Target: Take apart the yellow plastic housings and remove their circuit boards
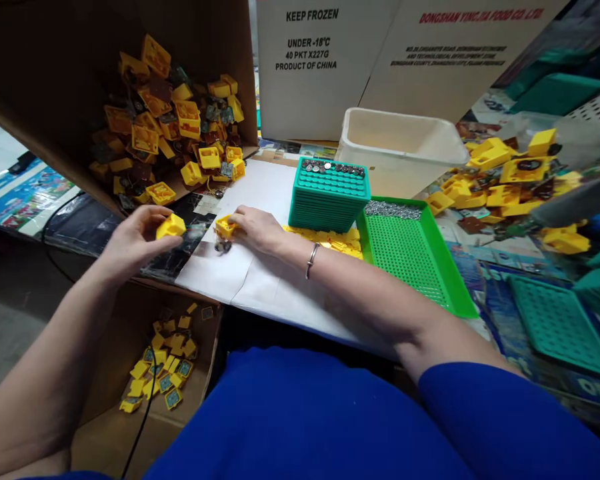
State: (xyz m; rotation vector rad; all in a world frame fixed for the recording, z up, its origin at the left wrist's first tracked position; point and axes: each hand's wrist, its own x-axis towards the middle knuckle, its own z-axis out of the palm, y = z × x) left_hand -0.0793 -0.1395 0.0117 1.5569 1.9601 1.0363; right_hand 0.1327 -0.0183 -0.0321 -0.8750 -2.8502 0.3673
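Note:
Between the thumb and fingers of my left hand (139,241) is a small yellow plastic casing (171,227), held just above the dark left end of the work surface. My right hand (257,229) has its fingertips on another yellow casing (225,227) over the white sheet (215,263). A small dark round part (223,247) hangs or lies just below that second casing; I cannot tell which. To the left and behind, a tipped cardboard box (40,87) is heaped with yellow casings (145,139), some with wires and dark parts.
A stack of teal trays (329,200) bears small silver discs. Beside it are a green tray (405,260) with tiny metal pieces, flat yellow pieces (337,241) and a translucent bin (395,150). More casings (500,173) lie at right. A lower cardboard box (130,433) holds several yellow units.

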